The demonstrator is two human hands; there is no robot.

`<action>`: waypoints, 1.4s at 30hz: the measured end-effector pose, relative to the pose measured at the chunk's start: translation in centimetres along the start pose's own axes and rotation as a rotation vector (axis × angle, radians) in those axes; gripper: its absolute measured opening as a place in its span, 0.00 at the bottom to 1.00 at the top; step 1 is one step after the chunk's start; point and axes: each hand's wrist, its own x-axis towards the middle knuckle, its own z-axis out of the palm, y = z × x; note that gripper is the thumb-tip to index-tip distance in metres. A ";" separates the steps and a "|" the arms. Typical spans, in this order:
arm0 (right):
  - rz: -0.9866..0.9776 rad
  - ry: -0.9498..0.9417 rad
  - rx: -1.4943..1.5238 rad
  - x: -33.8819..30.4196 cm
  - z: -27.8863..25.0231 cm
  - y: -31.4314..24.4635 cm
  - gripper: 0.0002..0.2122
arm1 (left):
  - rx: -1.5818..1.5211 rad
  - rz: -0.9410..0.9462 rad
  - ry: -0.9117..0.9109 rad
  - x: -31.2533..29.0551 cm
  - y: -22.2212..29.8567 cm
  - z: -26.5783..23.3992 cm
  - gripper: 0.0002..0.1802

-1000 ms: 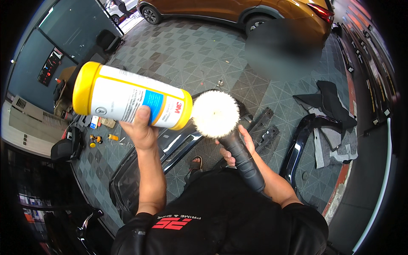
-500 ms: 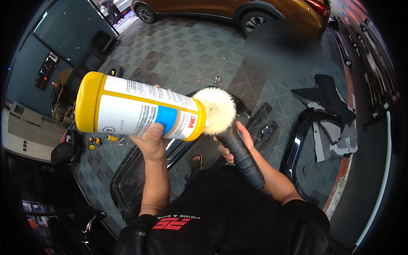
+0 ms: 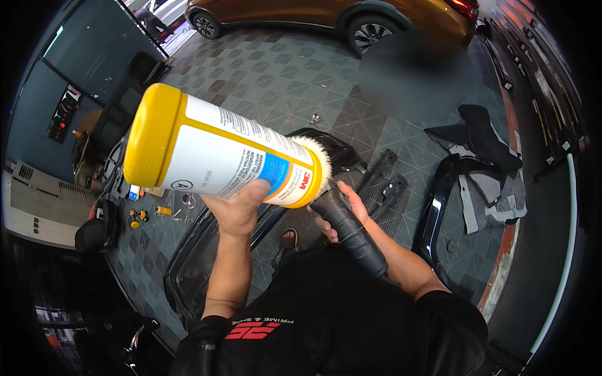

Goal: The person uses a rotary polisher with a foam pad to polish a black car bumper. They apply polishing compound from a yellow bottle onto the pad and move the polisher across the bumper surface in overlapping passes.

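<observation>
My left hand [image 3: 238, 210] is wrapped round a large yellow and white bottle of polishing compound [image 3: 219, 153]. The bottle is tipped, its base up at the left and its top end down at the right. That end now covers most of a cream wool pad [image 3: 322, 155], whose fluffy right and upper rim still shows. I cannot tell whether bottle and pad touch, and no liquid is visible. The pad sits on a polisher [image 3: 351, 232] with a ribbed black body slanting down toward me. My right hand [image 3: 356, 207] is closed round the polisher just below the pad, fingers partly hidden behind it.
Black car trim panels [image 3: 188, 250] lie on the grey tiled floor [image 3: 263, 75] below my hands. A curved glossy black part [image 3: 433, 200] and grey lining pieces [image 3: 492, 194] lie at the right. An orange-brown car [image 3: 301, 14] stands at the far side.
The bottle has moved right and its base has risen, so its top end now hides most of the wool pad. The polisher has shifted slightly left.
</observation>
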 end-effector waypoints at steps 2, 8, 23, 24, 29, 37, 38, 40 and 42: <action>-0.002 0.013 -0.002 -0.1 0.0 0.0 0.46 | 0.022 0.003 -0.025 0.4 0.0 -0.5 0.43; -0.001 0.068 -0.005 -0.2 0.2 0.1 0.46 | -0.042 -0.020 0.021 1.9 0.4 0.7 0.36; -0.221 0.260 -0.028 -5.1 -0.2 2.3 0.48 | -0.278 -0.132 0.144 6.1 -4.0 1.0 0.29; -0.271 0.235 0.003 -6.4 -0.7 3.1 0.48 | -0.329 -0.258 0.188 5.7 -5.2 1.0 0.28; -0.582 0.125 0.147 -13.8 -4.5 7.9 0.48 | -0.340 -1.181 0.225 -1.3 -18.1 2.9 0.21; -0.857 0.518 0.659 -31.3 -9.0 16.1 0.34 | 0.002 -1.668 -0.088 -30.3 -38.0 15.6 0.29; -0.907 0.477 0.687 -32.8 -10.3 16.7 0.35 | 0.136 -1.618 -0.153 -33.8 -40.3 17.7 0.29; -1.062 0.396 0.740 -35.6 -10.3 19.2 0.38 | 0.137 -1.576 -0.235 -39.0 -43.9 22.8 0.28; -1.150 0.300 0.787 -36.3 -10.8 21.2 0.41 | 0.336 -1.498 -0.258 -42.4 -48.6 24.2 0.20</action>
